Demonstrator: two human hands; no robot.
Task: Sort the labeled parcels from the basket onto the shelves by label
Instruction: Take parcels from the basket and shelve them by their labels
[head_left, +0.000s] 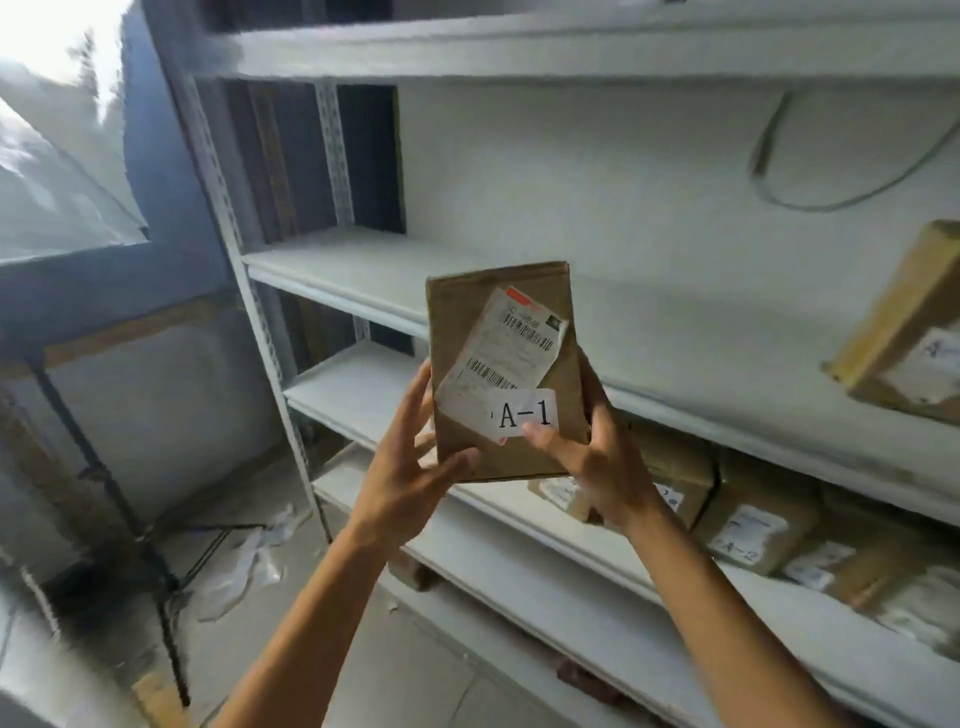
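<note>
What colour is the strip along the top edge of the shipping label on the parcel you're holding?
Red-orange, on the shipping label of the brown parcel; seen in the head view.

Brown cardboard parcel (506, 374) held upright in front of the shelves (363, 270), face toward camera. Tilted shipping label (506, 358) with barcodes on it, white "A-1" tag (523, 414) overlapping its lower edge. More labeled brown parcels (753, 525) lie on a lower shelf at right.
</note>
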